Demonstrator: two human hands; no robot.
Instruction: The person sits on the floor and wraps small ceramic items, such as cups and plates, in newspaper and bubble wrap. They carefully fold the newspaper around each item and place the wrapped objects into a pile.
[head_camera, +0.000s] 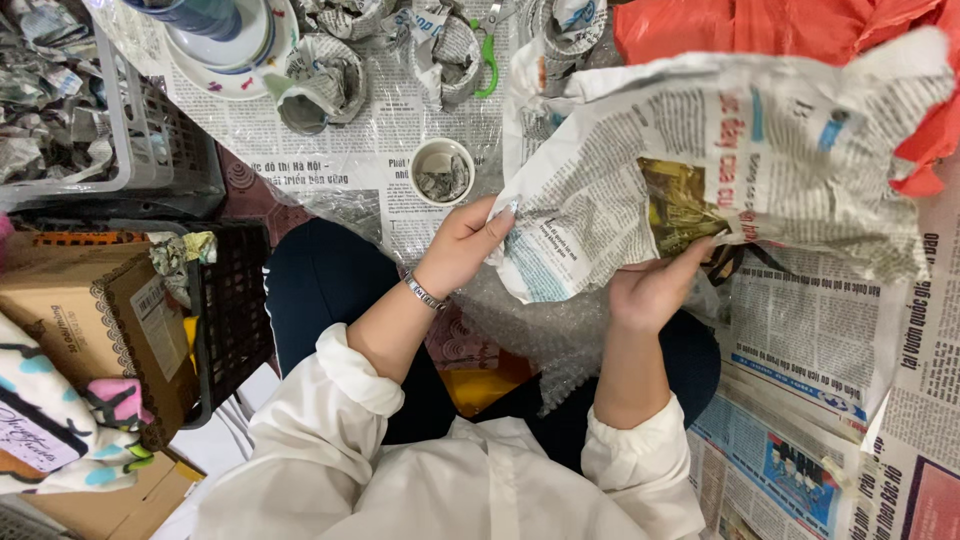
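I hold a large crumpled sheet of newspaper (720, 160) up over my lap. My left hand (465, 245) pinches the sheet's lower left edge between thumb and fingers; a metal bracelet sits on that wrist. My right hand (655, 285) grips the sheet from below near its middle, with the fingers partly hidden behind the paper. Whatever is inside the sheet is hidden. Bubble wrap (535, 335) lies across my lap under both hands.
A small white cup (442, 172) stuffed with paper stands ahead on spread newspaper. Several paper-wrapped items (330, 75), stacked plates (235, 50) and green-handled scissors (488, 50) lie beyond. Plastic crates (150, 150) and a cardboard box (90, 310) are left; flat newspapers (820, 400) right.
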